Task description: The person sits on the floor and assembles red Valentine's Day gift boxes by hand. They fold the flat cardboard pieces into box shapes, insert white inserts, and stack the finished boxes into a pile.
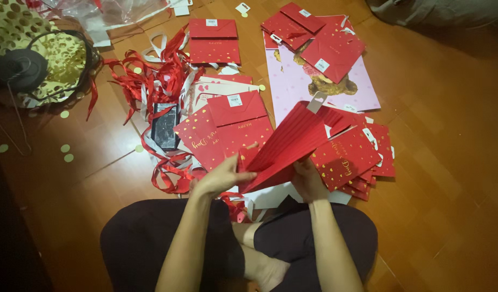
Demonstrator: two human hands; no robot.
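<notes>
A flat, folded red paper bag (289, 146) is held up off the wooden floor (449, 162), in front of the person's crossed legs. Its long axis runs on a slant, from the low end near the left hand up and away toward the right, where a pale tag or handle piece sticks out of the top. The left hand (221, 177) grips the lower left end, thumb on top and fingers curled under the edge. The right hand (307, 181) sits under the bag's lower right edge, closed on it from beneath; most of its fingers are hidden by the paper. Both hands are at the near end of the bag, so the far end hangs free beyond them.

Just behind the held bag, partly covered by it, lie more red bags with gold script (227, 130), flat on the floor. To the right of the held bag a fanned stack of red bags with gold dots (362, 157) rests, touching its edge. Further beyond it lies a large pink sheet with a bear picture (324, 81), with several red bags (314, 38) scattered on top. Left of the held bag a tangle of red and white ribbon (151, 81) spreads out, with a dark rectangular object (165, 125) lying in it. Well to the left stands a gold-spotted basket (38, 54).
</notes>
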